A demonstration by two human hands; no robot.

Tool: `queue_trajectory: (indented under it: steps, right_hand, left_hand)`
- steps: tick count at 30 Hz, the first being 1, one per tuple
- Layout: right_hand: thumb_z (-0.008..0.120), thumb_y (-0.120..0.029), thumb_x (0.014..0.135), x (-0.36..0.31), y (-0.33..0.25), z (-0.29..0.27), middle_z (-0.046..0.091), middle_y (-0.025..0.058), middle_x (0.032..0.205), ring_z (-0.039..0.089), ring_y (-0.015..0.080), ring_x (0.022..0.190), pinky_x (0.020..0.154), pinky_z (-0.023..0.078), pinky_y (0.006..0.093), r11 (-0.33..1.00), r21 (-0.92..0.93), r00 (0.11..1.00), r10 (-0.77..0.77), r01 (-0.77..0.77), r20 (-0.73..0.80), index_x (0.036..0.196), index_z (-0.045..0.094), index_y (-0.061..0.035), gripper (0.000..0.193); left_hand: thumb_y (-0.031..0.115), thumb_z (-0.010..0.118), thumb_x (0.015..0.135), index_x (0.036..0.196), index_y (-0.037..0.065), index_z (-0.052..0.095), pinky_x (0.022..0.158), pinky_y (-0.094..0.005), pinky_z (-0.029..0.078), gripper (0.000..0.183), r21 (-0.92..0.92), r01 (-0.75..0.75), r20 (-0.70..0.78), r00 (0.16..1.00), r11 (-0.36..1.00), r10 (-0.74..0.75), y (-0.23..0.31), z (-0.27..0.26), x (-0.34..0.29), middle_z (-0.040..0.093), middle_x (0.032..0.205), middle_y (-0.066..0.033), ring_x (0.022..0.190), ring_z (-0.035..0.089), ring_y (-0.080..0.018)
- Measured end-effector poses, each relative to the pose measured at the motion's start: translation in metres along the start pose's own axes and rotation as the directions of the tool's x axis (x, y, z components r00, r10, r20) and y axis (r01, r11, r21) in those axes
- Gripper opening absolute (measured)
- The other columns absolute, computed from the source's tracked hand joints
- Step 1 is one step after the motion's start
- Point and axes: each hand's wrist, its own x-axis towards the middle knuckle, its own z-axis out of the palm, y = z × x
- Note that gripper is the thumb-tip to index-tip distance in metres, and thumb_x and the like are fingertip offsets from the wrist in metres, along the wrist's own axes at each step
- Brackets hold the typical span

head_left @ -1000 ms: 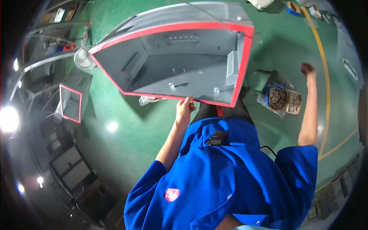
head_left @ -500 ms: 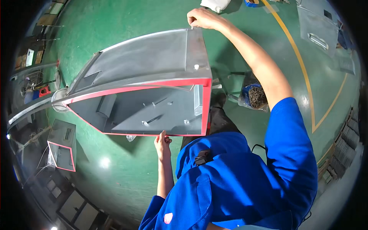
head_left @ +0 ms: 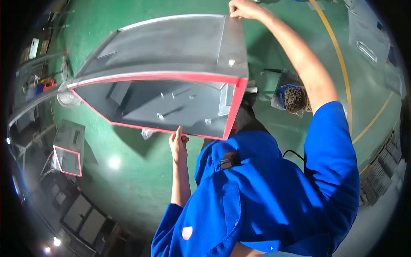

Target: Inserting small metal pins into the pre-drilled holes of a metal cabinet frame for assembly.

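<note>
A large grey metal cabinet with a red-edged opening stands tilted in front of me. Its inside shows several small studs and brackets. My left hand holds the near red rim, with the index finger reaching up over it. At the far right corner of the top panel, my right hand is closed in a pinch. What sits between those fingertips is too small to make out. A small white plug sticks up from the same panel, nearer to me.
Right of the cabinet lies an open plastic bag of small brown parts. A smaller red-rimmed grey cabinet stands at the left. Stacked grey pieces line the right edge. A yellow line crosses the green floor.
The cabinet appears higher and slightly to the right in view, both hands staying at it. A small white piece showed under my right fingertips before; now it is hidden.
</note>
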Motion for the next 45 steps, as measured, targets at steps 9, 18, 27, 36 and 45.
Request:
queue_trajectory:
  steps: [9,18,27,36,45]
  right_hand:
    - [0.051,-0.019,0.080,0.021,0.040,0.024,0.063,0.0140,0.075,0.061,0.0319,0.072,0.061,0.046,0.0412,0.715,-0.535,0.857,-0.514,0.450,0.035,0.073,0.063,-0.0078,0.018]
    - [0.058,-0.038,0.084,0.014,0.023,0.016,0.057,0.0058,0.059,0.057,0.0178,0.055,0.052,0.044,0.0331,0.964,-0.121,0.971,0.234,-0.237,-0.040,0.069,0.059,-0.0053,0.036]
    - [0.052,-0.029,0.086,-0.126,0.108,-0.003,0.060,0.0022,0.074,0.058,0.0147,0.070,0.061,0.045,0.0298,0.875,-0.479,0.990,0.120,-0.072,0.070,0.089,0.060,-0.0098,0.021]
    - [0.055,-0.017,0.084,-0.254,0.002,0.151,0.066,0.0077,0.079,0.064,0.0177,0.068,0.060,0.052,0.0308,0.792,-0.497,0.726,0.568,-0.355,0.387,0.096,0.067,-0.0075,0.020]
    - [0.061,-0.033,0.084,-0.328,-0.028,0.211,0.062,0.0091,0.065,0.061,0.0155,0.056,0.052,0.049,0.0298,0.897,-0.209,0.753,0.441,-0.390,0.488,0.073,0.060,-0.0012,0.033]
  left_hand:
    - [0.029,0.067,0.084,0.064,0.011,0.047,0.051,-0.0234,0.033,0.034,-0.023,-0.024,0.049,0.998,0.999,0.025,-0.004,-0.002,0.003,0.040,0.057,0.0040,0.052,0.036,-0.0065]
    - [0.030,0.066,0.085,0.066,0.011,0.048,0.050,-0.0230,0.031,0.032,-0.050,-0.040,0.032,0.999,0.998,0.042,-0.020,-0.012,0.009,0.039,0.058,0.0045,0.052,0.036,-0.0056]
    - [0.031,0.070,0.082,0.079,0.005,0.062,0.046,-0.0216,0.029,0.028,-0.077,-0.140,0.158,0.976,0.987,0.150,-0.010,-0.005,0.011,0.044,0.059,0.0067,0.050,0.035,-0.0033]
    - [0.015,0.067,0.083,0.102,0.003,0.060,0.068,-0.0215,0.042,0.023,-0.197,-0.173,0.457,0.854,0.965,0.247,-0.039,-0.026,0.027,0.058,0.085,0.0016,0.075,0.051,-0.0058]
    - [-0.003,0.041,0.091,0.109,-0.010,0.053,0.089,-0.0350,0.051,0.023,-0.233,0.039,0.620,0.776,0.972,0.118,-0.023,0.011,0.016,0.062,0.103,-0.0189,0.094,0.064,-0.0257]
